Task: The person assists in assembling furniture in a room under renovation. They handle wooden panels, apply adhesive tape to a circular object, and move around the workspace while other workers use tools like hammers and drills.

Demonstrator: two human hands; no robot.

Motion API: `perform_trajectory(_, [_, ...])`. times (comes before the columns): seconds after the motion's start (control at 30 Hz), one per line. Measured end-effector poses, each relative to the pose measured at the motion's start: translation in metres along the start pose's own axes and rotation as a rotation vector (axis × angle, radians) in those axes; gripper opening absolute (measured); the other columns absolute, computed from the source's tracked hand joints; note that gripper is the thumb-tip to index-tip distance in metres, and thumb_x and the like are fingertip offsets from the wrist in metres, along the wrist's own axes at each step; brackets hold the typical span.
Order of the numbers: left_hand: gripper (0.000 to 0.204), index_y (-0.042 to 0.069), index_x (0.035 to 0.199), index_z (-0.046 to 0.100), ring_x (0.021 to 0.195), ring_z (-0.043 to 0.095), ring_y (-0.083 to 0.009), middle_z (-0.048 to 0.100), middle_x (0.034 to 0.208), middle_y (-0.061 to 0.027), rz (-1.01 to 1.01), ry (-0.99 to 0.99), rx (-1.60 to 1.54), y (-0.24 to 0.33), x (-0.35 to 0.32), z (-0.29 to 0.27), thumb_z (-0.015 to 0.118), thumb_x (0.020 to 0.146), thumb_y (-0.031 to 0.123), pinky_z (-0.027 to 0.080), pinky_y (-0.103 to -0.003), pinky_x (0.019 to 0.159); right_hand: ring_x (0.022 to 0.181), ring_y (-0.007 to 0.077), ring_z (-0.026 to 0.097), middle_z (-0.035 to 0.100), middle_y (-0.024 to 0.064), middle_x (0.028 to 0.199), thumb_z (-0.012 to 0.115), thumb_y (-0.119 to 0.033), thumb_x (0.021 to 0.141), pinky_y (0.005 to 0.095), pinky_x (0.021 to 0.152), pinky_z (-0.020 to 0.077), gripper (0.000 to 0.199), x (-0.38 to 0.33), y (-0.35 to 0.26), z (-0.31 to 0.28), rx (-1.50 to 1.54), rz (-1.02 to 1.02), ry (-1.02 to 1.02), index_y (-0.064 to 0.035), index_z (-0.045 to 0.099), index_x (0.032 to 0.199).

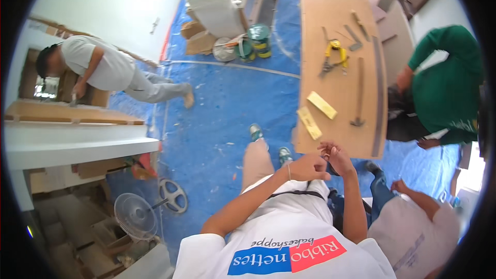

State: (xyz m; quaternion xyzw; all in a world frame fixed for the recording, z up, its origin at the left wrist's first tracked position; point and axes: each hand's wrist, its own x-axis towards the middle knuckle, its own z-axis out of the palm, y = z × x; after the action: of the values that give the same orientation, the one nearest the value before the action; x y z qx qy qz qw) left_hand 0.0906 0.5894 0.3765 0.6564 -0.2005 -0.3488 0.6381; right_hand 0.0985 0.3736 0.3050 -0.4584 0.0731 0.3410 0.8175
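Observation:
My left hand (309, 167) is in front of my waist, just off the near end of a wooden tabletop (343, 142). Its fingers are curled in, and whatever they may hold is hidden. Close beside it, my right hand (337, 159) is raised with loosely bent fingers apart and nothing visible in them. Nearest to both hands on the wood lie two yellow oblong packs, one (309, 123) near the left edge and the other (322, 105) farther in. A hammer (360, 93) rests to their right. Beyond are pliers (327, 67) and a yellow tape measure (336, 45).
A person in green (447, 82) is at the table's right; another in a pale shirt (421, 227) is close at my right. At the far left a person (95, 62) bends over a counter. Buckets (259, 39) and a fan (135, 216) stand on blue sheeting (217, 124).

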Motion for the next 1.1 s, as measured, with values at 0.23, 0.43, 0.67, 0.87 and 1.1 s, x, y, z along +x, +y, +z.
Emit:
perform_trajectory(0.23, [0.057, 0.003, 0.103, 0.066, 0.068, 0.063, -0.0202, 0.068, 0.087, -0.0121, -0.397, 0.538, -0.684, -0.207, -0.148, -0.139, 0.042, 0.097, 0.054, 0.050, -0.029, 0.060, 0.082, 0.0091, 0.060, 0.066, 0.0047, 0.110, 0.053, -0.046, 0.096, 0.0264, 0.072, 0.0471, 0.053, 0.132, 0.078, 0.091, -0.531, 0.217, -0.031, -0.0053, 0.053, 0.130])
perform_trajectory(0.43, [0.083, 0.005, 0.132, 0.047, 0.070, 0.064, -0.0220, 0.064, 0.110, -0.0258, -0.097, 1.113, -1.193, -0.187, -0.216, -0.296, 0.035, 0.088, 0.074, 0.050, -0.029, 0.059, 0.073, 0.0111, 0.061, 0.063, 0.0077, 0.117, 0.046, -0.051, 0.097, 0.0249, 0.064, 0.0488, 0.060, 0.256, 0.095, 0.195, -0.544, 0.474, -0.204, -0.0061, 0.047, 0.138])
perform_trajectory(0.67, [0.097, -0.001, 0.135, 0.046, 0.066, 0.061, -0.0210, 0.063, 0.112, -0.0279, -0.069, 0.743, -1.159, -0.187, -0.160, -0.382, 0.029, 0.084, 0.081, 0.048, -0.026, 0.057, 0.067, 0.0124, 0.057, 0.062, 0.0127, 0.118, 0.044, -0.066, 0.092, 0.0242, 0.064, 0.0463, 0.075, 0.320, 0.082, 0.183, -0.394, 0.401, -0.051, -0.0060, 0.048, 0.137])
perform_trajectory(0.87, [0.112, -0.010, 0.125, 0.055, 0.062, 0.056, -0.0148, 0.068, 0.102, -0.0252, -0.367, 0.035, -0.968, -0.168, -0.058, -0.350, 0.017, 0.081, 0.086, 0.042, -0.023, 0.055, 0.063, 0.0074, 0.051, 0.063, 0.0079, 0.118, 0.037, -0.073, 0.089, 0.0217, 0.063, 0.0434, 0.083, 0.317, 0.076, 0.103, 0.196, 0.299, 0.262, -0.0081, 0.044, 0.140])
perform_trajectory(1.1, [0.118, -0.005, 0.119, 0.062, 0.061, 0.055, -0.0148, 0.069, 0.093, -0.0246, -0.413, -0.275, -0.808, -0.155, -0.009, -0.359, 0.014, 0.073, 0.092, 0.041, -0.022, 0.055, 0.065, 0.0079, 0.053, 0.068, 0.0079, 0.099, 0.047, -0.058, 0.095, 0.0233, 0.060, 0.0442, 0.062, 0.320, 0.081, 0.114, -0.086, 0.222, 0.504, -0.0064, 0.055, 0.129])
